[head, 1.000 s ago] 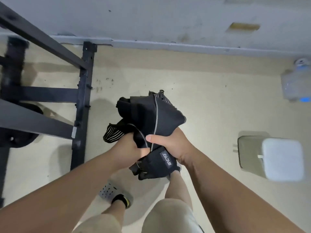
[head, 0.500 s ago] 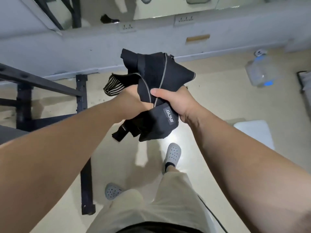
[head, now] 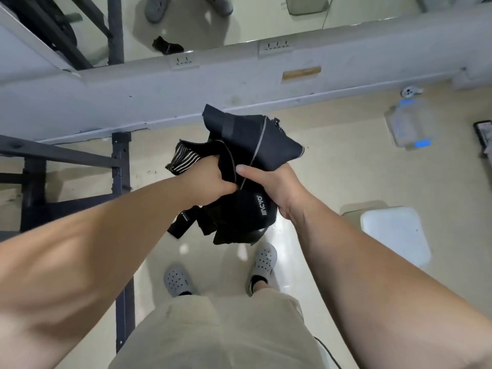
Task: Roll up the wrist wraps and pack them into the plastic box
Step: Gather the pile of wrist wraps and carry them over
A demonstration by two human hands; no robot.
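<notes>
A loose bundle of black wrist wraps (head: 247, 145) hangs in the air in front of me, with a striped end sticking out left and a strap dangling below. My left hand (head: 206, 182) grips the bundle from the left. My right hand (head: 274, 185) grips it from the right, thumb across the fabric. A clear plastic box (head: 410, 123) with a blue patch stands on the floor at the far right, near the wall.
A white-topped stool (head: 394, 233) stands on the floor to my right. A black metal rack (head: 119, 166) fills the left side. The grey wall base (head: 159, 91) with a mirror above runs across the top. My feet in grey clogs are below the bundle.
My view has tilted up toward the wall and mirror. Both hands keep the same grip on the bundle, which now sits a little lower in the view.
</notes>
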